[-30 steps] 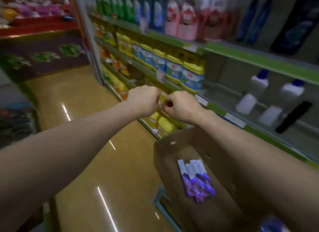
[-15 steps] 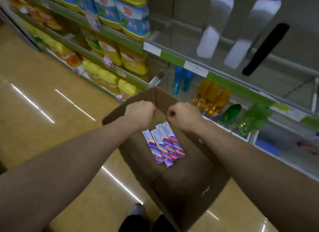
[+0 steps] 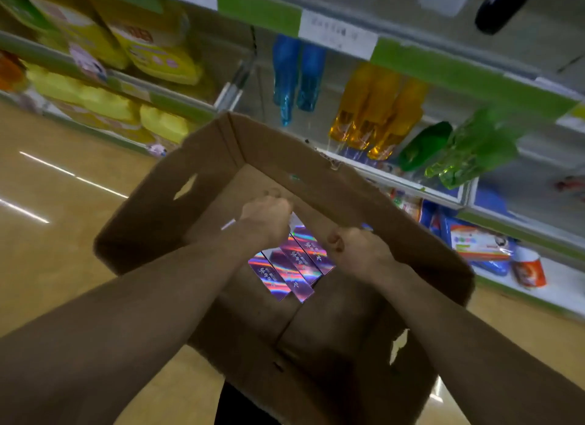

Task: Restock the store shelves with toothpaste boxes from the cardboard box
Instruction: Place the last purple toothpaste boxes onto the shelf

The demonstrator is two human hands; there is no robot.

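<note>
toothpaste boxes (image 3: 294, 266): four shiny purple holographic ones, side by side on the bottom of the cardboard box – dead centre of the view, long sides running roughly 11 to 5 o'clock
cardboard box (image 3: 316, 184): open top, brown, cut-out handle holes in the walls at 10 and 4 o'clock
left grip (image 3: 266, 222): inside the box, fingers curled under, right over the 11 o'clock ends of the toothpaste boxes; can't tell if it's actually got hold of one
right grip (image 3: 354, 249): also in the box, at 3 o'clock of the toothpaste boxes, curled into a fist – honestly can't tell if anything's in it either
shelves (image 3: 468, 79): green-edged with white price tags, from 12 round to 3 o'clock beyond the box
blue bottles (image 3: 297, 76): 12 o'clock
orange bottles (image 3: 373, 114): 1 o'clock
green bottles (image 3: 468, 146): 2 o'clock
yellow packs (image 3: 95, 98): stacked at 10 o'clock
floor (image 3: 47, 250): tan and glossy, 9 o'clock
</note>
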